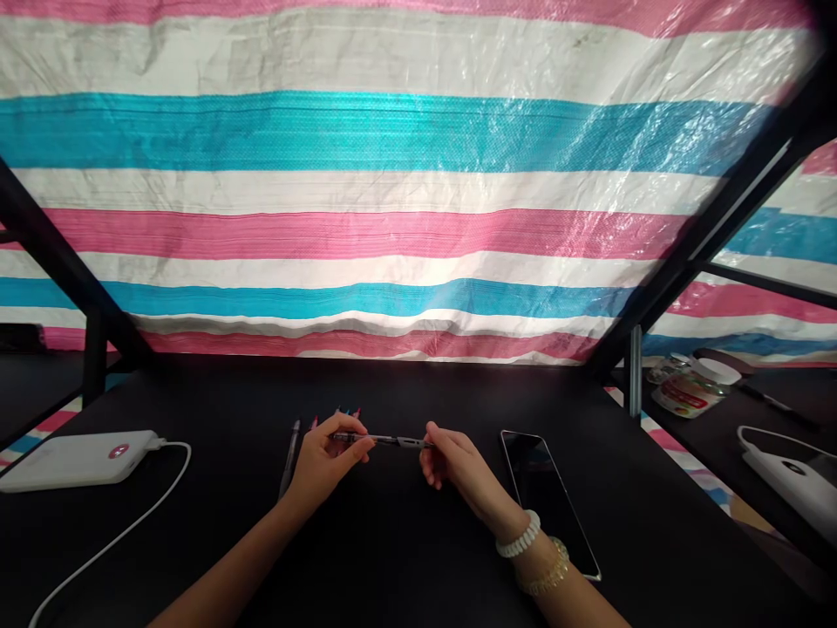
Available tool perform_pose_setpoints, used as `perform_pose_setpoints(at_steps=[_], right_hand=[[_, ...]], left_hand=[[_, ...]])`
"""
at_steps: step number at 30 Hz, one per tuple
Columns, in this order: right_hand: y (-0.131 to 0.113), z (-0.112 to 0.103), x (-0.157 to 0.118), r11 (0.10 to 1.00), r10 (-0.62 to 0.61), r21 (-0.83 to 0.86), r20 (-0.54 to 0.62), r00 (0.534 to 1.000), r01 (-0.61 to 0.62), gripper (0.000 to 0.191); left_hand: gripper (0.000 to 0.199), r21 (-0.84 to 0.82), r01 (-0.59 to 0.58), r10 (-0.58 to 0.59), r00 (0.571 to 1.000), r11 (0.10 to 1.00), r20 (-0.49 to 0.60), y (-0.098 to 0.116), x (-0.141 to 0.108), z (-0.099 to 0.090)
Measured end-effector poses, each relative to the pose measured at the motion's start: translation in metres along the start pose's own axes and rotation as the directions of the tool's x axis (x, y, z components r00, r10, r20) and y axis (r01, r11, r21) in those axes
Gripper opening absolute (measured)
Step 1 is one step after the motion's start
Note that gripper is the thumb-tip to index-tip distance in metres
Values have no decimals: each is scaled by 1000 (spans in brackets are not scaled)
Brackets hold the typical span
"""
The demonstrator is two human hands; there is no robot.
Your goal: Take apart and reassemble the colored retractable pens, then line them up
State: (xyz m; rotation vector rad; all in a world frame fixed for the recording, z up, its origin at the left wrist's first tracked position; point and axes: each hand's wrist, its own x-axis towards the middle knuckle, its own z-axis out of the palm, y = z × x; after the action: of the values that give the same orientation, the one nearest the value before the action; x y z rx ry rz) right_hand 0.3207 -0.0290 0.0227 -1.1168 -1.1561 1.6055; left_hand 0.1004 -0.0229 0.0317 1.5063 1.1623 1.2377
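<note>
A slim pen (396, 441) with a grey grip section lies level between my two hands, above the black table. My left hand (333, 453) pinches its left end between thumb and fingers. At the pen's right end, my right hand (456, 458) has its thumb and index finger closed on the tip, the other fingers curled. Another dark pen (289, 453) lies on the table just left of my left hand. Several pens with red and blue ends (357, 412) show behind my left hand, mostly hidden by it.
The black table (392, 558) carries a phone (553, 501) right of my right hand and a white power bank (82, 460) with a white cable at the left. Black frame bars (633, 371) and a striped sheet (366, 235) stand behind. Jars (697, 388) sit on a neighbouring table.
</note>
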Motion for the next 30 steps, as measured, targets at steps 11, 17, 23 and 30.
perform_pose_setpoints(at_steps=[11, 17, 23, 30], right_hand=[[-6, 0, -2, 990, 58, 119, 102, 993, -70, 44], [-1, 0, -1, 996, 85, 4, 126, 988, -87, 48], [-5, -1, -3, 991, 68, 104, 100, 993, -78, 22], [-8, -1, -4, 980, 102, 151, 156, 982, -126, 18]], left_hand=[[19, -56, 41, -40, 999, 998, 14, -5, 1, -1], [19, -90, 68, -63, 997, 994, 48, -4, 1, 0], [19, -208, 89, -80, 995, 974, 52, -11, 2, -2], [17, -341, 93, -78, 995, 935, 55, -14, 4, -2]])
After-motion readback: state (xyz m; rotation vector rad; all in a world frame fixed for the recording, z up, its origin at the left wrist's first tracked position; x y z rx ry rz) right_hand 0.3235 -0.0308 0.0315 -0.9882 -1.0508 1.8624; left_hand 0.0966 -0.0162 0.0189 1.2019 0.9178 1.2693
